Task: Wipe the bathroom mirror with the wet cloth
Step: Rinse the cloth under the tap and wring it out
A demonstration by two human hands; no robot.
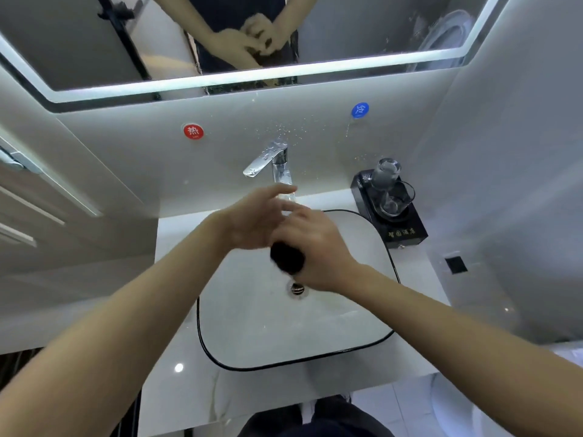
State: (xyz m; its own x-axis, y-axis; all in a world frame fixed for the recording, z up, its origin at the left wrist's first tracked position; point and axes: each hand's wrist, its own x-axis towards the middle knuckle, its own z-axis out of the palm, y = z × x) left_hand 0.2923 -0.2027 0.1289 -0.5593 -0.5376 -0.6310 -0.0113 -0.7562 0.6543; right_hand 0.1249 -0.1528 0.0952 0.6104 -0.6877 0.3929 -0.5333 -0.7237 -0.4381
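Note:
A dark bunched cloth (287, 258) hangs over the white basin (252, 335), gripped from above by my right hand (310, 244). My left hand (255, 219) is beside it, fingers stretched out under the chrome tap (271, 162) and touching the right hand. The mirror (94, 42) with its lit lower edge runs along the top of the view and reflects both hands.
A black tray (407, 225) with an upturned glass and a bottle stands right of the basin. Red (193, 131) and blue (360, 109) round labels are stuck on the wall above the tap. A drain plug (297, 289) sits in the basin. A toilet is at lower right.

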